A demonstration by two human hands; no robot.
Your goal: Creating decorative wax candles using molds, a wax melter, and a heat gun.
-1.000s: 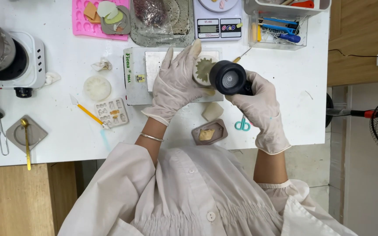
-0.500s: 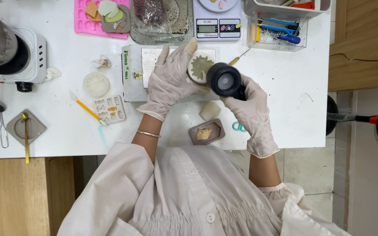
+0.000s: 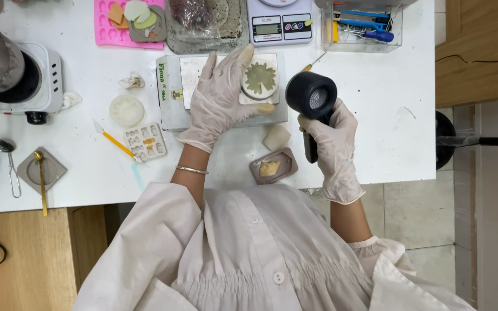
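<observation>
Head view: round mould (image 3: 259, 79) between left hand (image 3: 221, 99) fingers (image 3: 243, 57) — touching.

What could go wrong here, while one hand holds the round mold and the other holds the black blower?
1. The left hand has gloved fingers at the round mold; if the black blower in the right hand blows hot, they might get heated.
2. The air could perhaps disturb the greenish fill in the mold.
</observation>
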